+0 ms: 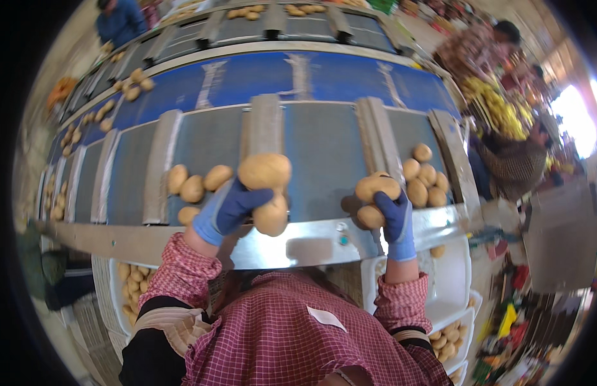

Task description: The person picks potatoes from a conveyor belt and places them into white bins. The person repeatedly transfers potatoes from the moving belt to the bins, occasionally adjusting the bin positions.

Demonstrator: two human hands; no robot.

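My left hand [230, 207], in a blue work glove, grips two potatoes above the sorting table's front edge. A large potato [264, 171] sits over the thumb and another potato [271, 215] hangs below it. My right hand [395, 217], gloved the same way, holds potatoes too: an oblong potato [377, 188] on top and a smaller potato [370, 217] beneath, with part of one more behind. Beside my left hand, several loose potatoes [191, 188] lie in a grey lane. To the right of my right hand, a cluster of potatoes [417, 192] rests in the end lane.
A metal rail [308, 251] runs along the table's front; upright dividers [265, 125] separate the lanes. Beyond lies a blue conveyor belt [250, 75] with potatoes at left. White crates [450, 289] stand below right, and a potato-filled crate [116, 284] below left. Other people [472, 53] are nearby.
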